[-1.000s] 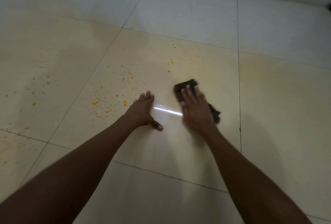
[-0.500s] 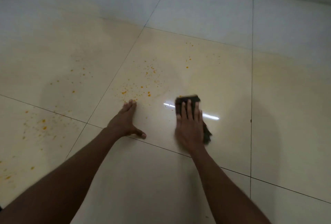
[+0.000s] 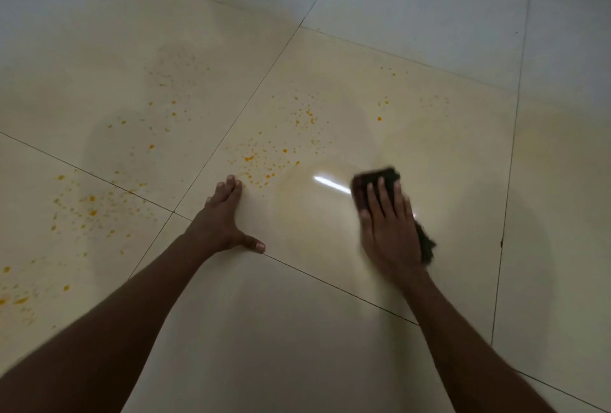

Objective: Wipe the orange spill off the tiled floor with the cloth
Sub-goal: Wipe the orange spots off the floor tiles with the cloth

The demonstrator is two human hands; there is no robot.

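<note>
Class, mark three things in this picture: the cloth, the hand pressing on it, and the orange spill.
cloth (image 3: 377, 178): head view, its far edge beyond the fingertips.
right hand (image 3: 390, 230): head view, back of the hand.
orange spill (image 3: 248, 158): head view, a large drop ahead of the left hand.

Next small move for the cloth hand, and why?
Probably sweep the right hand and cloth leftward: the tile under it looks clean, while the orange spatter sits just beyond the braced left hand.
</note>
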